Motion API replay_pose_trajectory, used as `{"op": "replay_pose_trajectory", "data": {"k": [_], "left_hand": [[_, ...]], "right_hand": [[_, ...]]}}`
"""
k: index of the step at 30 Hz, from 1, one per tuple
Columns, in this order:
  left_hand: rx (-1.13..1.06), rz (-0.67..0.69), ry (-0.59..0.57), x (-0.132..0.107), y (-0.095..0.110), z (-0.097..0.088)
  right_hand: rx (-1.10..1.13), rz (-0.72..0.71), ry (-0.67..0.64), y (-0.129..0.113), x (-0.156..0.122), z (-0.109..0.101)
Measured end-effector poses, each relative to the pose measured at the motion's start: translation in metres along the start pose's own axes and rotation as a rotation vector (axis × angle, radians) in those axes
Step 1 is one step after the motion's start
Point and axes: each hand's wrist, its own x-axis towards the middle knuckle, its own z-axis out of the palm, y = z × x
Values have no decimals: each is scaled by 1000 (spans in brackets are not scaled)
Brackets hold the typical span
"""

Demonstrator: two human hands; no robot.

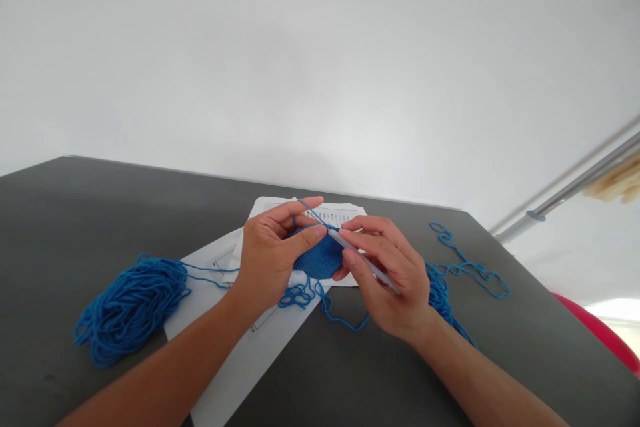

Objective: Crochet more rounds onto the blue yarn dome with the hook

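Observation:
Between my two hands is a piece of blue crochet work (319, 259), rounded, with its rows of stitches showing. My left hand (273, 250) pinches its upper edge between thumb and fingers, and a strand of blue yarn runs over the raised index finger. My right hand (390, 267) grips a pale crochet hook (371, 263) like a pen. The hook's tip meets the upper edge of the work beside my left thumb; the stitch there is too small to make out. Loose blue yarn (299, 295) hangs and lies below the work.
A blue yarn skein (133, 307) lies at the left, strands leading toward my left hand. More yarn (440, 293) is heaped behind my right wrist, with a loose strand (470, 263) trailing right. Printed sheets (270, 353) lie under my hands on the dark table (115, 213). A white wall stands behind.

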Motion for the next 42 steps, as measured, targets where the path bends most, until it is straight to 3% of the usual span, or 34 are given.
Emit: {"op": "replay_pose_trajectory", "data": {"k": [9,18,34,42], "left_hand": [[-242,-153,-37,-1,13,3],[-227,-178,-119,-1,20,-2],[183,-47,-19,12,20,-16],[493,55,-58,16,22,-21]], "right_hand": [[-493,-368,-44,-1,-5,2],[-552,-534,-158,1,0,-15],[-556,-458,-328,8,6,-33],[-499,-451,-388,9,11,-39]]}}
